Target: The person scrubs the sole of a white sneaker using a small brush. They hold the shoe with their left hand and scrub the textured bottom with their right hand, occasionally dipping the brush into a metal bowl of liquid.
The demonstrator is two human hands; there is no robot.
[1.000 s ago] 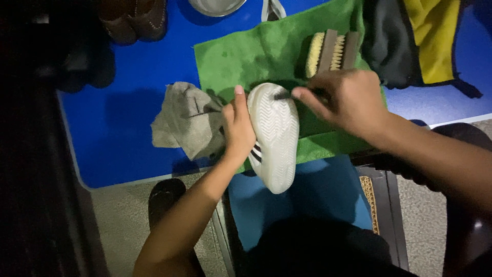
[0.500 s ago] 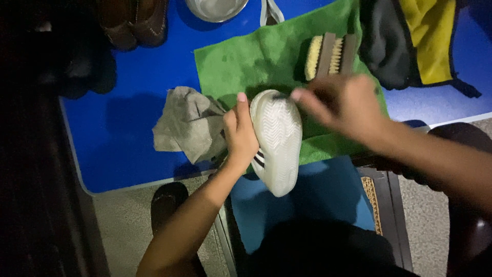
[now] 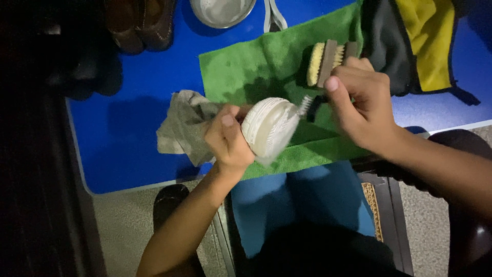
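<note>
Two bare hands worked over a blue table [image 3: 133, 143] spread with a green towel [image 3: 256, 66]. Beyond it lay a black-and-yellow garment [image 3: 415, 46], a pair of brown shoes [image 3: 138, 20] and a metal bowl [image 3: 223, 10]; a crumpled grey cloth [image 3: 182, 125] sat just beside the left hand, and a wooden brush [image 3: 325, 61] rested on the towel. The left hand [image 3: 228, 141] was closed around a white shoe [image 3: 269, 125], holding it sole-up above the towel's near edge. The right hand [image 3: 361, 105] was clamped on a small brush [image 3: 307, 105], its bristles touching the sole's rim. The shoe was gripped at one end only, so a hard scrubbing stroke might twist it loose towards the lap, and flicked dirt could land past the towel.
</note>
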